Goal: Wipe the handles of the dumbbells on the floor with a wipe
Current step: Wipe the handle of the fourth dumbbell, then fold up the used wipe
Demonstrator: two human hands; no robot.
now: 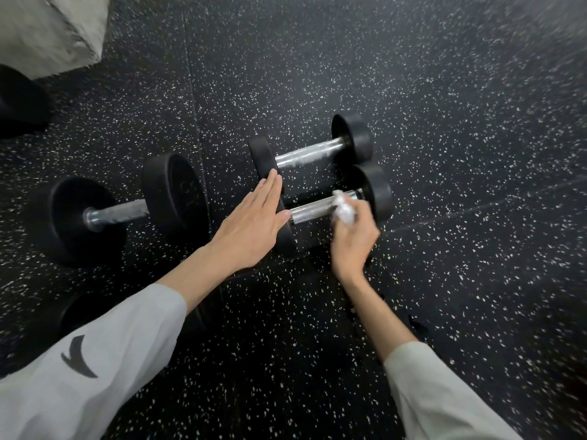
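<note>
The right hand [352, 239] has its fingers curled round a crumpled white wipe [343, 208], pressing it on the near dumbbell's handle [313, 208]. The left hand [254, 222] lies flat, fingers straight, against that dumbbell's left head. The wipe looks soft and light; the dumbbells look heavy, rigid and apt to roll. Three dumbbells show clearly: near, far [309, 154] and left [117, 214].

Black rubber floor [444, 122] flecked with white specks fills the view, laid in mats with thin seams running between them. At the top left corner stands a pale grey block [47, 30], rough-surfaced, with a dark rounded shape [19, 103] just below it.
</note>
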